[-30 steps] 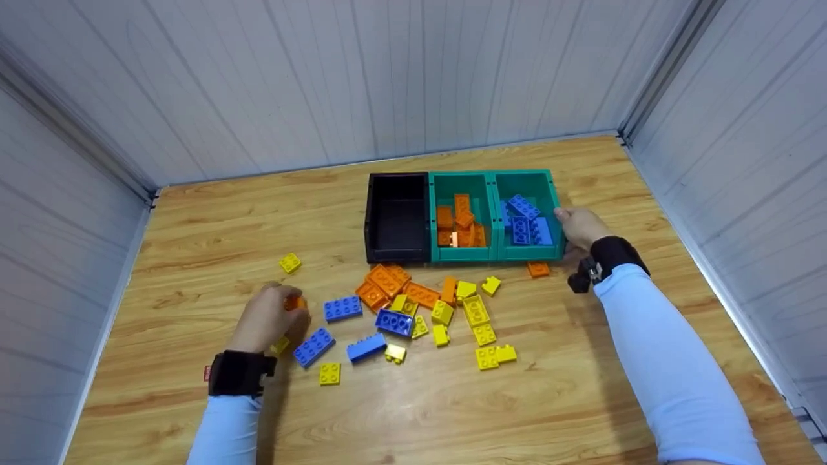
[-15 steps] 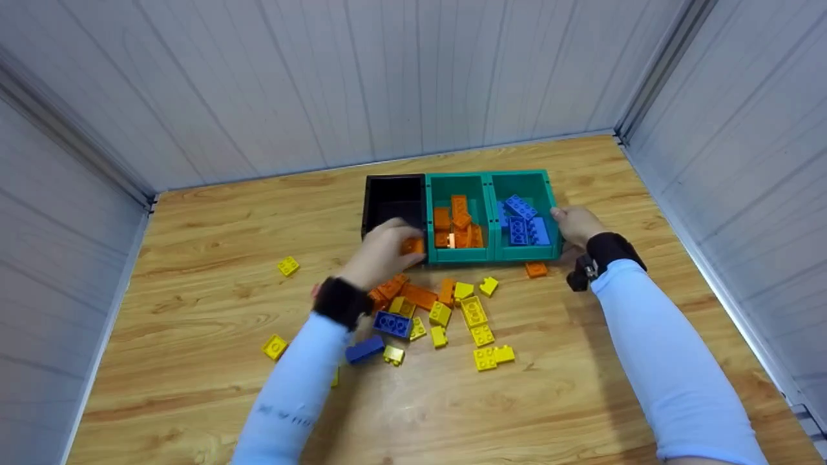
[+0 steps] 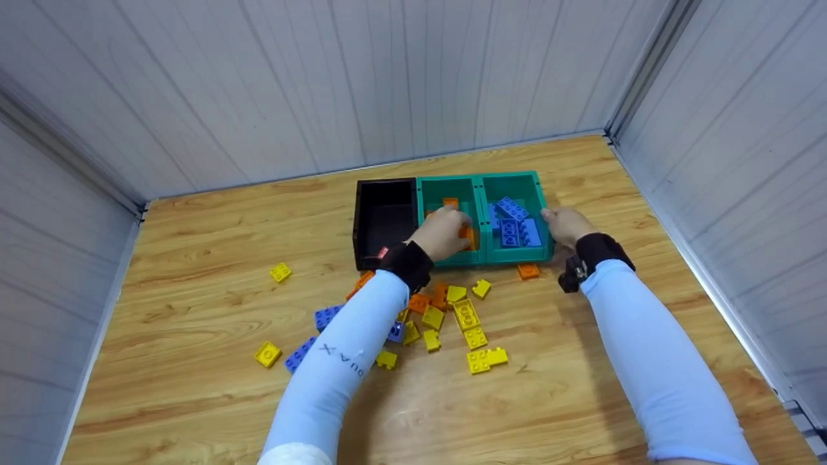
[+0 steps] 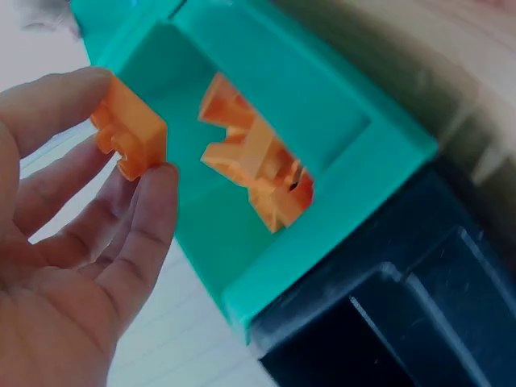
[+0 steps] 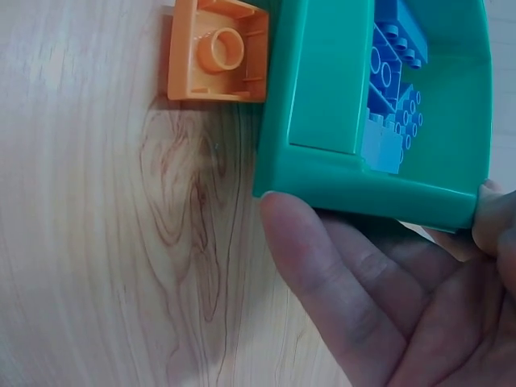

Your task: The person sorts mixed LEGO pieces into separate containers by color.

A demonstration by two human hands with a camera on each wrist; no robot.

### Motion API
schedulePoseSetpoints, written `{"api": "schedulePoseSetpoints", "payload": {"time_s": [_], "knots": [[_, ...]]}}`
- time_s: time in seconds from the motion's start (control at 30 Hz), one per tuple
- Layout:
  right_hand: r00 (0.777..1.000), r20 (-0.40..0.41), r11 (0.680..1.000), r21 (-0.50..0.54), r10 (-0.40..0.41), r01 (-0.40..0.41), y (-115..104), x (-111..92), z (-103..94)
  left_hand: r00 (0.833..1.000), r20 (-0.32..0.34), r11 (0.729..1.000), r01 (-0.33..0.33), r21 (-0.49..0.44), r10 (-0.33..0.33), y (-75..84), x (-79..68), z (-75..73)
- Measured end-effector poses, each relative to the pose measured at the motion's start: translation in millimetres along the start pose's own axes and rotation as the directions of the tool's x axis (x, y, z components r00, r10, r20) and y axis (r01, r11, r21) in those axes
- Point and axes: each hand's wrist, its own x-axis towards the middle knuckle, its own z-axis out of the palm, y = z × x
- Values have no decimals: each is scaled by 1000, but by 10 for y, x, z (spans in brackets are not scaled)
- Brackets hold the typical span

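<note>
My left hand is over the middle green bin. In the left wrist view, its thumb and fingertips pinch an orange toy brick above that bin's opening. Several orange bricks lie inside the bin. At the far right of the row, my right hand grips the side wall of the right green bin, thumb at the rim and fingers along the outside. Blue bricks lie in this bin.
A black bin joins the row's left end. One orange brick lies in front of the right bin. Yellow bricks, blue bricks and orange ones are scattered nearer, partly hidden by the left sleeve. Panel walls enclose the wooden table.
From the table's left side, my left hand has carried the orange brick past the black bin to the middle green bin. My right hand has kept its hold on the right bin.
</note>
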Motion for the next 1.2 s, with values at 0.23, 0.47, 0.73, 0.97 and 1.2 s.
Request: {"api": "schedulePoseSetpoints", "payload": {"time_s": [0.23, 0.47, 0.73, 0.97, 1.2], "knots": [[1000, 16, 999, 32, 7, -7, -15, 0, 32, 1000, -3, 1000, 0, 6, 0, -83, -40, 51], [999, -10, 999, -8, -36, 35, -42, -7, 30, 999, -47, 1000, -22, 1, 22, -178, -261, -104], [999, -4, 999, 2, -33, 33, -52, -13, 40, 990, -129, 998, -42, 46, 48, -383, -757, -311], [1000, -6, 1000, -5, -27, 27, -71, 6, 58, 996, 14, 991, 91, 94, -93, -656, -1316, -284], [1000, 3, 1000, 23, -14, 14, -40, -12, 54, 970, 0, 954, 237, 181, -241, -810, -1634, -101]]}}
